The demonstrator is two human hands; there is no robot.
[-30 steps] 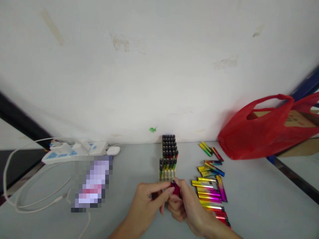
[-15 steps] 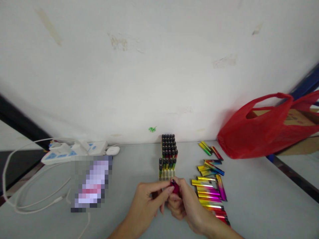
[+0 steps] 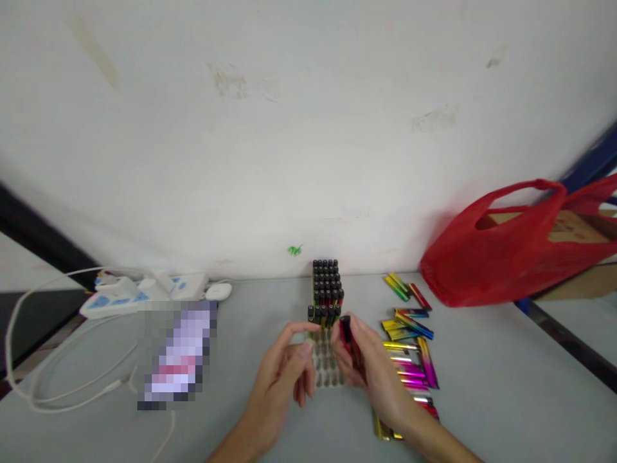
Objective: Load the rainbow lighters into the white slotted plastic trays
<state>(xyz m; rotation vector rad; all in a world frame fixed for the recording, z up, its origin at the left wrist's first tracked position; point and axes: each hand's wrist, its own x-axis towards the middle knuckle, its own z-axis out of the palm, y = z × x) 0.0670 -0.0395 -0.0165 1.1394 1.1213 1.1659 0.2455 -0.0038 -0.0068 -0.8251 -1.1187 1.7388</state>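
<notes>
A dark red lighter with a black top [image 3: 346, 328] is held upright in my right hand [image 3: 369, 366], at the right edge of a pale tray with rows of sockets [image 3: 328, 370]. My left hand [image 3: 282, 379] is at the tray's left side, thumb and forefinger apart, holding nothing. Black-topped lighters [image 3: 328, 280] stand packed in rows behind, and a partial row of them [image 3: 324, 314] stands in the tray's far end. Loose shiny coloured lighters [image 3: 409, 372] lie to the right, partly hidden by my right hand and forearm.
On the left are a white power strip [image 3: 144, 296], looping white cables, a white earphone case [image 3: 218, 292] and a pixelated phone [image 3: 180, 354]. A red bag [image 3: 496, 257] with a cardboard box stands at the back right, against the pale wall.
My hands have parted. The left has let go and moved slightly left; the right has turned the dark red lighter upright and moved slightly right. More of the tray's sockets show between them.
</notes>
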